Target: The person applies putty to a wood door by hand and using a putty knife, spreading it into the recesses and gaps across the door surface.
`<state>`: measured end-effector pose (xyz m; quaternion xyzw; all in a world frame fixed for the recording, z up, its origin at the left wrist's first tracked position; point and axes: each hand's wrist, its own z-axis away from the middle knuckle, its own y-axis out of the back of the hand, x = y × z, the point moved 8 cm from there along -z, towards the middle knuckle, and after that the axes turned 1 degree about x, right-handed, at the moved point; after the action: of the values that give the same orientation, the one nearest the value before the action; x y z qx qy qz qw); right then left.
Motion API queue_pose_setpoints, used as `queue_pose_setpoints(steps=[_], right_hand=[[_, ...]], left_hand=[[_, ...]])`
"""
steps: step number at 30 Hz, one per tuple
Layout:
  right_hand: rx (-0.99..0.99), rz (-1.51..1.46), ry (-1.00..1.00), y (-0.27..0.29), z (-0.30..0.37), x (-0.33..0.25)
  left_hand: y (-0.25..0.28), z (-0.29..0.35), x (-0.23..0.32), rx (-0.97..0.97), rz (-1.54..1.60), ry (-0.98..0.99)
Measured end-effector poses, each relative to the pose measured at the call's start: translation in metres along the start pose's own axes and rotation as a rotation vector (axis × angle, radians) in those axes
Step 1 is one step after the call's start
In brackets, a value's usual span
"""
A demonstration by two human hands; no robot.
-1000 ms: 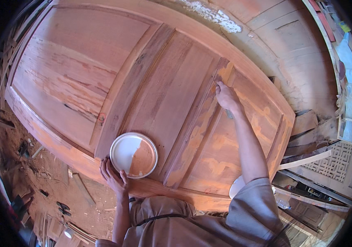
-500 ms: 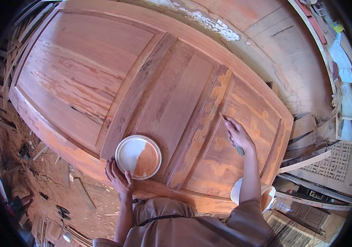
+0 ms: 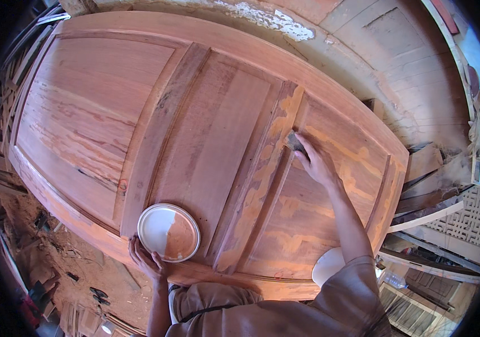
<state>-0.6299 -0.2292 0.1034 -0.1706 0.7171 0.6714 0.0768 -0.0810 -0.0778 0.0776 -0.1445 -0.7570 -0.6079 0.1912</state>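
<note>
A large panelled wooden door (image 3: 212, 123) lies flat before me, its right part streaked with orange filler (image 3: 307, 199). Over the right dividing rail, my right hand (image 3: 316, 163) grips a small flat grey scraper (image 3: 294, 141) against the wood. At the near edge my left hand (image 3: 149, 261) rests with its fingers apart, touching the rim of a round white lid (image 3: 154, 229). Orange paste (image 3: 181, 238) covers the lid's right half.
A white bucket (image 3: 327, 267) stands at the near right edge, partly behind my sleeve. Sawdust and scrap wood (image 3: 77, 247) cover the ground at left. More boards (image 3: 425, 165) and a carved lattice panel (image 3: 465, 216) lie at right.
My right hand has moved up and left to the rail, and the scraper now points away from me. My left hand remains beside the lid. The whole view has shifted slightly.
</note>
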Motion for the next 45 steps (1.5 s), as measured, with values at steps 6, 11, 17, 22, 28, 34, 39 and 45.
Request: queue_pose_setpoints(steps=[6,11,17,22,28,34,39,45], right_hand=[[-0.259,-0.061,-0.179,-0.018,0.0,0.015],[-0.055,-0.174,-0.249,0.02,0.013,0.026],[-0.127,-0.168,-0.359,-0.006,-0.027,0.003],[-0.351,0.016,-0.553,-0.027,-0.022,-0.031],[-0.421,0.001,-0.52,-0.012,0.014,-0.052],[-0.147,-0.119,-0.32,0.002,0.007,-0.01],[-0.155,-0.039,-0.042,-0.02,-0.001,-0.008],[-0.057,-0.068,0.059,-0.01,0.014,-0.004]], left_hand=[[-0.004,0.004,-0.007,-0.007,-0.014,0.036],[0.0,0.002,-0.006,-0.011,-0.021,0.018],[-0.003,0.003,-0.006,-0.014,-0.006,-0.005],[-0.002,0.004,-0.007,-0.017,-0.011,0.004],[-0.001,0.002,-0.008,-0.011,-0.017,0.005],[-0.003,0.0,-0.002,-0.029,-0.024,0.006],[-0.002,0.005,-0.007,0.006,-0.028,-0.004],[0.0,0.007,-0.008,-0.014,-0.026,0.022]])
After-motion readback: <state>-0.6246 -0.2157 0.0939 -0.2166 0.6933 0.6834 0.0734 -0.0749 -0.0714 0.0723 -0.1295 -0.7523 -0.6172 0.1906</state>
